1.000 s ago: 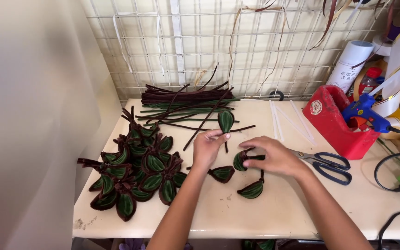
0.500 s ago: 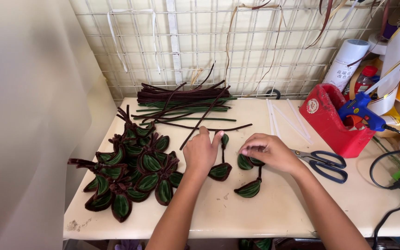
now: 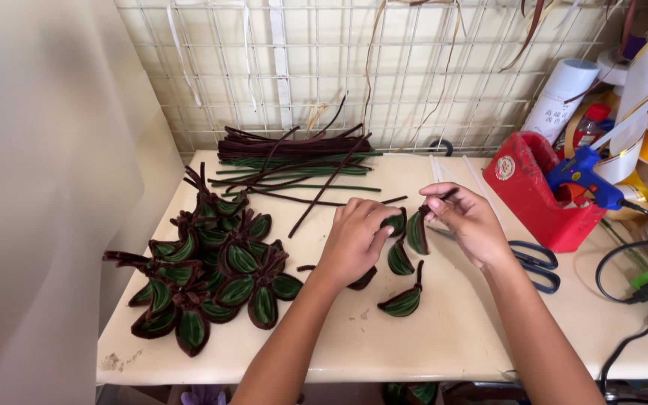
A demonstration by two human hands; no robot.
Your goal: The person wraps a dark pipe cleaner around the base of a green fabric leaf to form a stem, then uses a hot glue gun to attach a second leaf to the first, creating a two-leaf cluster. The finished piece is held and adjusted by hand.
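From the head view we see the right hand (image 3: 465, 223) pinching the stem end of a green-and-brown leaf piece (image 3: 416, 231), fingers closed on it; its long axis hangs roughly upright, tip down. The left hand (image 3: 355, 238) sits just beside it, fingers curled over a second leaf (image 3: 395, 222). The held leaf lies between the 2 hands, nearer the right. 3 more loose leaves (image 3: 402, 301) rest on the cream tabletop (image 3: 444, 337) below. Left, a heap of finished leaf clusters (image 3: 211, 274); behind, a bundle of fuzzy stems (image 3: 294, 154). Right, scissors (image 3: 534, 262), a red holder (image 3: 538, 195), a blue glue gun (image 3: 583, 176). A wire grid (image 3: 339, 67) backs it all.
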